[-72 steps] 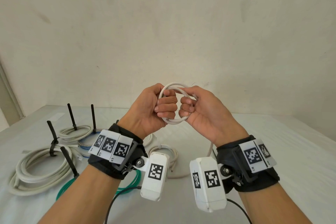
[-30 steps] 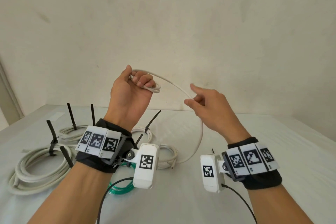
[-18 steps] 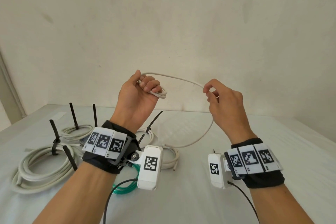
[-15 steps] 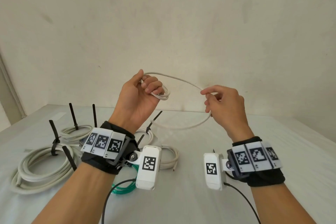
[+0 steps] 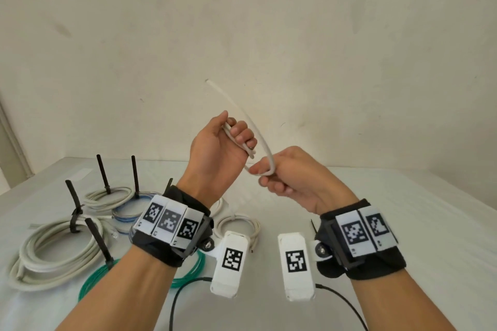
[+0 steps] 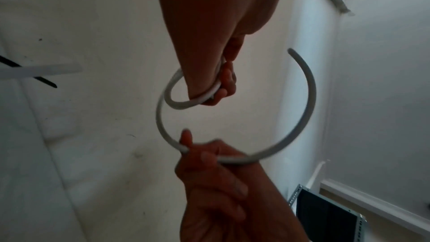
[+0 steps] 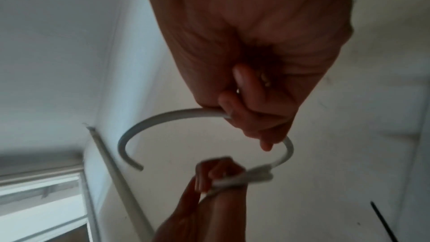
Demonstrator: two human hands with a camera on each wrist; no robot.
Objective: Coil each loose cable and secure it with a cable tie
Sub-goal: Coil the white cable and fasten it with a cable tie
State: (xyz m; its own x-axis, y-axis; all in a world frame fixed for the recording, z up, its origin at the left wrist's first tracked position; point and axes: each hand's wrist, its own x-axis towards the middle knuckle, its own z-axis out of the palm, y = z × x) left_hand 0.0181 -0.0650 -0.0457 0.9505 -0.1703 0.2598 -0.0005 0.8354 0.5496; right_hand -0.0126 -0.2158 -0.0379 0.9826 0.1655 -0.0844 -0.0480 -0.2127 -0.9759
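Both hands are raised above the white surface, and the white cable is held in the air between them. The left hand has its fingers curled round a few small turns of the cable. Just beside it, the right hand pinches the next stretch between thumb and curled fingers; past that pinch the cable arcs upward to a free end above the left hand. On the surface below and beside the left hand lie coiled cables: a thick white coil, a green coil and others, bound with black cable ties.
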